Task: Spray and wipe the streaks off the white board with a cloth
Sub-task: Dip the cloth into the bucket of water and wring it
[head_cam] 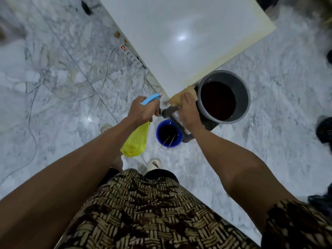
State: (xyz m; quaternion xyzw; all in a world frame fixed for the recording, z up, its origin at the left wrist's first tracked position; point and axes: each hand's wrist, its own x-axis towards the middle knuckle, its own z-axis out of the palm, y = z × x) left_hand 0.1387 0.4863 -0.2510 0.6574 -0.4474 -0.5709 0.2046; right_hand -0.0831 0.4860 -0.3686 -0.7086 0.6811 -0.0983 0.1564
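The white board [179, 38] stretches away from me, glossy, with a yellowish tint along its right edge. My left hand [142, 110] grips a yellow spray bottle [135, 141] with a blue nozzle [150, 98], held just short of the board's near corner. My right hand [188, 112] presses a tan cloth [177, 99] against that near corner, fingers curled over it. Most of the cloth is hidden under the hand.
A grey bucket [242, 90] of dark liquid stands right beside my right hand. A small blue bucket [159, 133] with sticks sits on the marble floor below. White power strips [133, 57] and cables [106, 76] lie along the board's left side. Dark objects [325, 130] sit at the right.
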